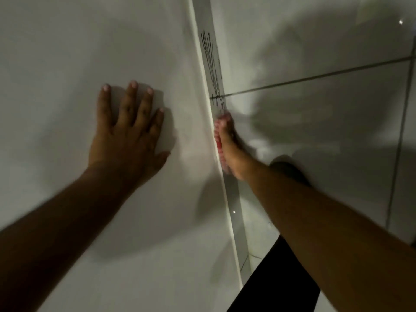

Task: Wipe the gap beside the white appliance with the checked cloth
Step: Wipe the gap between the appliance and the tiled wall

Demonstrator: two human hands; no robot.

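The white appliance (67,52) fills the left half of the view as a flat pale panel. My left hand (128,134) lies flat on it with the fingers spread, holding nothing. A narrow gap (210,52) runs top to bottom between the appliance's edge and the tiled wall. My right hand (229,149) is pushed edge-on into that gap at mid height. It presses the red and white checked cloth (218,140) against the appliance's side; only a thin strip of cloth shows.
Glossy tiled wall (315,131) with dark grout lines fills the right side. Black scribble marks (210,61) sit on the gap's surface above my right hand. A dark-clad leg (276,282) shows at the bottom right.
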